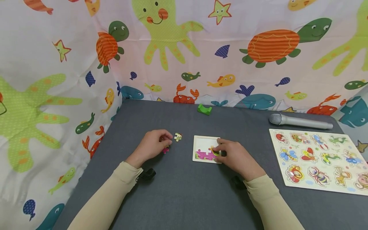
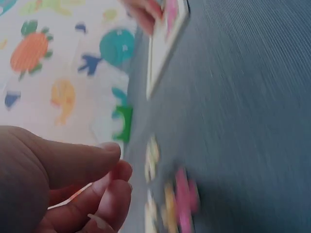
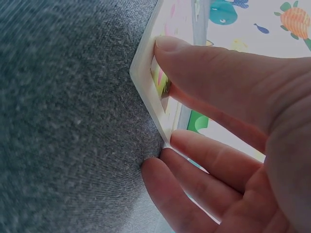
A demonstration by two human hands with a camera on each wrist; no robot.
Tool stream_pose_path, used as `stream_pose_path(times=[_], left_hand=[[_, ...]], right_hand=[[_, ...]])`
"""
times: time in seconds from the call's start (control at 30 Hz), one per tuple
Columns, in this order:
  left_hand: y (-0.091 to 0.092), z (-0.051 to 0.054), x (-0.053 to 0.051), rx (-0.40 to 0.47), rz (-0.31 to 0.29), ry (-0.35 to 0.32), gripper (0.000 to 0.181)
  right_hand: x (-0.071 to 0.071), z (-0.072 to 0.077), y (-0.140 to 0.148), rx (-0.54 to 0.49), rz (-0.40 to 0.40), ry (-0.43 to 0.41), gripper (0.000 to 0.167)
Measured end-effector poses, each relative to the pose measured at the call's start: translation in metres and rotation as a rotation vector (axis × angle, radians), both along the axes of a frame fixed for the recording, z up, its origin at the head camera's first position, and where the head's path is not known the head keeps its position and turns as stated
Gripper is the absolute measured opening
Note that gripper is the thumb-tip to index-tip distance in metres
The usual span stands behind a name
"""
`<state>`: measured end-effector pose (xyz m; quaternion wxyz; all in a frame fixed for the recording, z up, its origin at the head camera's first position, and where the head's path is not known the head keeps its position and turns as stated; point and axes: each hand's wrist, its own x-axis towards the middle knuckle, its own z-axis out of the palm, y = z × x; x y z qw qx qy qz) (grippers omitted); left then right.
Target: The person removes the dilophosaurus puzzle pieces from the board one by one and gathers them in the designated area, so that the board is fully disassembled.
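A small jigsaw tray (image 1: 207, 137) with a pale frame lies mid-table. Joined pink pieces (image 1: 204, 155) fill its lower part. My right hand (image 1: 235, 156) is at the tray's right side, its thumb and index finger on a yellow-and-dark puzzle piece (image 1: 214, 152) in the lower right corner. The other right fingers lie along the frame's outer edge, in the right wrist view. My left hand (image 1: 155, 143) hovers with bent fingers over loose pieces, nothing visible between thumb and fingertips. Below it is a pink puzzle piece (image 2: 185, 199), blurred. Nearby lies a yellowish-green puzzle piece (image 1: 178, 137).
A green curved block (image 1: 204, 109) sits near the table's back edge. At the right lie a silver microphone (image 1: 300, 121) and a large insect picture board (image 1: 322, 159). A printed curtain (image 1: 184, 54) hangs behind the grey table (image 1: 184, 195).
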<state>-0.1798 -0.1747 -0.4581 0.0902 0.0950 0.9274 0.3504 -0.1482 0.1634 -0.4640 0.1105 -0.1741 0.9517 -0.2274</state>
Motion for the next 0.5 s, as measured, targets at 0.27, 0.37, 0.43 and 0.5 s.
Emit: stream_pose_path(times=[0.27, 0.37, 0.43, 0.5], left_hand=[[0.082, 0.002, -0.005, 0.009, -0.229, 0.001, 0.021], [0.107, -0.002, -0.010, 0.004, -0.280, -0.022, 0.024], [0.119, -0.007, -0.013, -0.006, -0.292, -0.034, 0.026], [0.127, -0.012, -0.016, -0.013, -0.294, -0.044, 0.027]], right_hand=[[-0.001, -0.003, 0.001, -0.012, -0.011, 0.004, 0.037], [-0.002, -0.003, 0.001, -0.024, -0.009, 0.015, 0.035], [-0.002, -0.003, 0.001, -0.031, -0.009, 0.018, 0.033], [-0.002, -0.003, 0.001, -0.036, -0.009, 0.015, 0.032]])
